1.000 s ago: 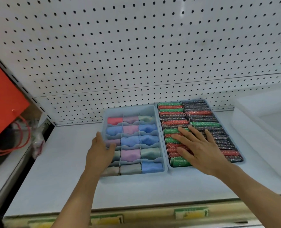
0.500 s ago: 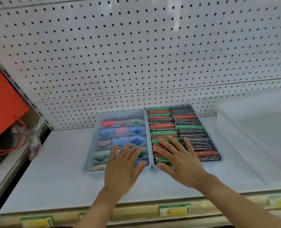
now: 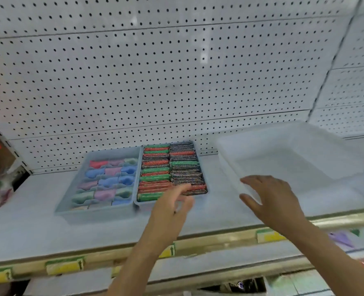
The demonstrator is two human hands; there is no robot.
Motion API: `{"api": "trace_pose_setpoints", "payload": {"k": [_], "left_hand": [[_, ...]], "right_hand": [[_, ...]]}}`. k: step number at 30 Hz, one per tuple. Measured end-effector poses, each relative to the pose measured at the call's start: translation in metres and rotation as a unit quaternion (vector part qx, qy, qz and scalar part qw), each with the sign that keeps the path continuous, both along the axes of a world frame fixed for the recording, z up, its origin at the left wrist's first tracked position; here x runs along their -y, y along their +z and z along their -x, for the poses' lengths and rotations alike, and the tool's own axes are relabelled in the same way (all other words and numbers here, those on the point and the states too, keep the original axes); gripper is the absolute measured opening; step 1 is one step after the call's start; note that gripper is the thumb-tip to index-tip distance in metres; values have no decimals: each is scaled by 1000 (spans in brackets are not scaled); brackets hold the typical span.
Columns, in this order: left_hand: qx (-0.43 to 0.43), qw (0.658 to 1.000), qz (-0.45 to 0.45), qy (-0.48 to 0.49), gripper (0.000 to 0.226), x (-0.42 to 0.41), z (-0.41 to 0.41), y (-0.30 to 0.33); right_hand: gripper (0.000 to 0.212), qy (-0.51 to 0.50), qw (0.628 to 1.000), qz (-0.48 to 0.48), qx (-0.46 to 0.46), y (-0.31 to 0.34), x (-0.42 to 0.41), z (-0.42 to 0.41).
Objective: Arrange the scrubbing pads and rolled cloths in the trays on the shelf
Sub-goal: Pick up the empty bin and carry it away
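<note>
With both hands empty and fingers spread, the right hand (image 3: 272, 201) at the white tray (image 3: 225, 159) and the left hand (image 3: 172, 207) near the scrubbing pads (image 3: 172, 169) beside the rolled cloths (image 3: 108, 180) on the shelf (image 3: 27, 210), the pads' tray could be knocked askew.

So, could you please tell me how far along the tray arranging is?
Mostly done: rolled cloths fill the divided tray, scrubbing pads pack the tray beside it. Left hand and right hand are empty, the right by the white bin. Little visibly remains.
</note>
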State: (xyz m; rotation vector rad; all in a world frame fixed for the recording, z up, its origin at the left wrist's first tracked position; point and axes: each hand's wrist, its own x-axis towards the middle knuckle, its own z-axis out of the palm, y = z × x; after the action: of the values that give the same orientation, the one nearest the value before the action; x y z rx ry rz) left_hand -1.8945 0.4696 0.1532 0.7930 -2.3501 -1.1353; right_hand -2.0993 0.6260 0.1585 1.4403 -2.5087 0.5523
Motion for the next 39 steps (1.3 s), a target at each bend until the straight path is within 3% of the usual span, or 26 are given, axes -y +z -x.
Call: {"api": "trace_pose_setpoints", "payload": {"k": [3,6,8,13,17,23,26,28,31,33,35,39], "left_hand": [[-14,993,-108,-45,35,-38,44,2],[-25,979,-201,-33,35,-65,79,6],[-19,977,-212,-24,43,-77,94,9],[-12,997,-76,-7,56,-64,114,21],[17,998,47,-33,56,-43,135,33],[76,988,106,-79,57,-22,178,42],[187,974,54,-117,67,-11,193,37],[232,961,-20,-149,69,-11,198,31],[189,967,-98,-139,60,-14,199,18],[151,976,-110,-113,56,-12,196,7],[127,981,-112,-97,54,-13,190,2],[72,984,-136,-86,49,-26,175,-2]], "right_hand": [[59,-33,997,-56,-31,-14,-39,28],[34,-36,995,-77,-58,-26,-53,45],[28,-26,991,-80,-102,-24,-55,48],[46,16,994,31,-104,-19,-84,49],[57,3,996,49,-69,-19,-127,40],[66,-69,992,49,93,-21,-205,37],[75,-131,970,95,180,-15,-222,35],[74,-183,934,198,236,-8,-220,35],[39,-265,881,266,286,-2,-203,39],[58,-321,846,231,358,-6,-190,45],[61,-345,814,228,407,-13,-182,48],[66,-372,810,227,392,-23,-190,40]]}}
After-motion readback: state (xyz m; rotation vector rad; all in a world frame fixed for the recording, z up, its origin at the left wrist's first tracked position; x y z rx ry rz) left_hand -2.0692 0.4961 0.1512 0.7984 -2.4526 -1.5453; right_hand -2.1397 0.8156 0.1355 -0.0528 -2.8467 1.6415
